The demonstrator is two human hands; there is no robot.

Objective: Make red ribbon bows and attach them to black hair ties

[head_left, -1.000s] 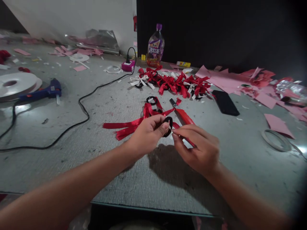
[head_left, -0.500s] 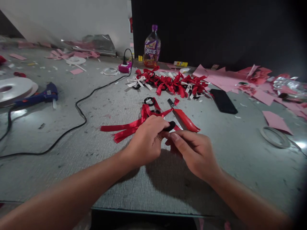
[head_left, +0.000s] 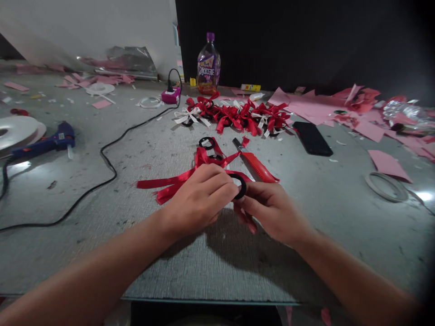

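My right hand (head_left: 272, 210) has open tabletop (head_left: 340, 199) on its right, as far as the tape ring (head_left: 380, 194). Ahead, the red cutter (head_left: 260, 168) blocks me, then heaped bows (head_left: 238, 118); loose ribbons (head_left: 163, 183) crowd my left.

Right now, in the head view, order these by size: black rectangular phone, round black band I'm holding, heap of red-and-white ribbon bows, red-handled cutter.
1. Heap of ribbon bows
2. Phone and cutter: too alike to rank
3. Round black band, partly covered by the left hand
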